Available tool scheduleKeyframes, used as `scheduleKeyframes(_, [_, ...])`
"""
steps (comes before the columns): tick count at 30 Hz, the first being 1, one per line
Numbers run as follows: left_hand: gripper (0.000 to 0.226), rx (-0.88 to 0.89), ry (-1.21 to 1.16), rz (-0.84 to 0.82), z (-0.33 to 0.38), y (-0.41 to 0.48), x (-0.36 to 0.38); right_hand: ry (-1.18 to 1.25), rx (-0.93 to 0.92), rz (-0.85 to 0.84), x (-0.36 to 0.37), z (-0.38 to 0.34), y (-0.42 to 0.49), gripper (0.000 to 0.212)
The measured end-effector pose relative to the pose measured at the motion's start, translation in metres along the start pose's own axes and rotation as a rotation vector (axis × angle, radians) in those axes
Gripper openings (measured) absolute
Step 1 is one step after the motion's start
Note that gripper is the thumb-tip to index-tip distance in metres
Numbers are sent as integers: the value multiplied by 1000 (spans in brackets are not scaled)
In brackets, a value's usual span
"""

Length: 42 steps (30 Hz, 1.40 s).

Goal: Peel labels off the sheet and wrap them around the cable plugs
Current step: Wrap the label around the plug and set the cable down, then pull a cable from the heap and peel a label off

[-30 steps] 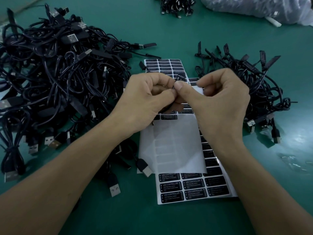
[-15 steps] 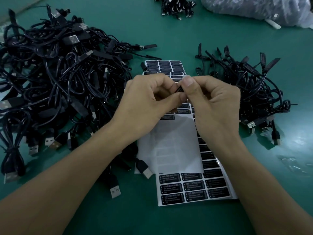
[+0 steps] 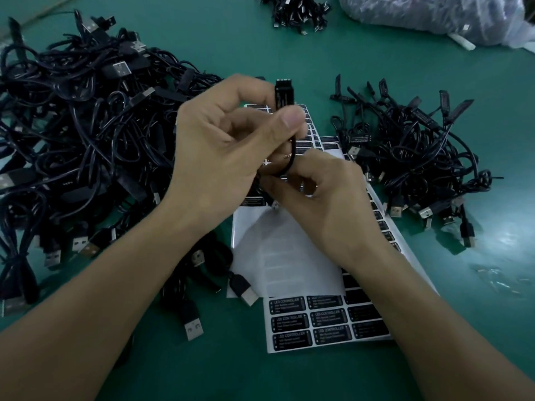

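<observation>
My left hand (image 3: pixel 228 146) pinches a black cable plug (image 3: pixel 283 94) between thumb and fingers, holding it upright above the label sheets. The plug's black cable (image 3: pixel 289 160) loops down from it. Below and to the right, my right hand (image 3: pixel 324 198) has its fingers curled round that cable loop. Under both hands lie white label sheets (image 3: pixel 292 256), one with an emptied white stretch and rows of black "LED CONTROLLER" labels (image 3: pixel 307 319) near the front. Whether a label is on the plug is hard to tell.
A big tangle of black USB cables (image 3: pixel 72 146) fills the left of the green table (image 3: pixel 477 328). A smaller heap of cables (image 3: pixel 411 157) lies right of the sheets. At the back are another cable bundle (image 3: pixel 298 10) and a clear plastic bag (image 3: pixel 434 15).
Both hands were pinched together over the plug. Now my left hand has lifted the plug upright and higher, and my right hand has dropped down to the cable below it.
</observation>
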<state>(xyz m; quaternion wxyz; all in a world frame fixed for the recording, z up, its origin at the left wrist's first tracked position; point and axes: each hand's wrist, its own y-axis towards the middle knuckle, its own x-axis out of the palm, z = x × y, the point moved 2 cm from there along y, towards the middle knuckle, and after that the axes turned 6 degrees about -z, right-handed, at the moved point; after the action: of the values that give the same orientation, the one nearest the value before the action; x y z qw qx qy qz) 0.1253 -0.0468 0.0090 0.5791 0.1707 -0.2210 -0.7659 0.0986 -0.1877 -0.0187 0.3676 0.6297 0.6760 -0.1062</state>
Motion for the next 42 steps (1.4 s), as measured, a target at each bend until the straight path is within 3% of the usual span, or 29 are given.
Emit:
scheduleKeyframes(2, [14,-17,-77,8,0,1,0,45,-19,48,-2,-1,1,8])
scheduleKeyframes(4, [11,-49,-64,72,-2,2,-3,73,9,132,-8,-1,3,14])
scheduleKeyframes(8, [20,-75,272,230,-11,5,-18,198,150,416,-35,3,4,21])
scheduleKeyframes(10, [19,-70,455,188,-14,5,-21,193,194,574,-55,6,3,26])
scheduleKeyframes(13, [7,-104,688,6,-16,2,-17,-20,243,717,-84,17,1,39])
scheduleKeyframes(14, [6,-137,769,-58,-17,1,-16,-123,273,718,-92,22,0,44])
scheduleKeyframes(16, [27,-266,919,-165,-23,-3,-15,-290,355,676,-102,33,-3,52])
scheduleKeyframes(20, [59,-438,1099,-265,-25,-6,-12,-420,531,568,-106,39,-6,52])
scheduleKeyframes(23, [56,-469,1088,-278,-25,-5,-12,-541,587,495,-101,41,-6,57])
scheduleKeyframes(28, [51,-523,1100,-267,-30,-5,-14,-675,499,417,-83,20,-8,49])
scheduleKeyframes(33, [20,-491,1081,-218,-31,-3,-14,-739,541,277,-75,19,-12,39])
scheduleKeyframes(37, [15,-425,908,-133,-24,-3,-13,-632,331,343,-64,4,-9,34])
scheduleKeyframes(39, [16,-387,806,-109,-20,-3,-12,-461,257,238,-53,1,-4,32])
scheduleKeyframes(42, [16,-342,698,-115,-19,-1,-12,-191,344,70,-36,4,-4,47])
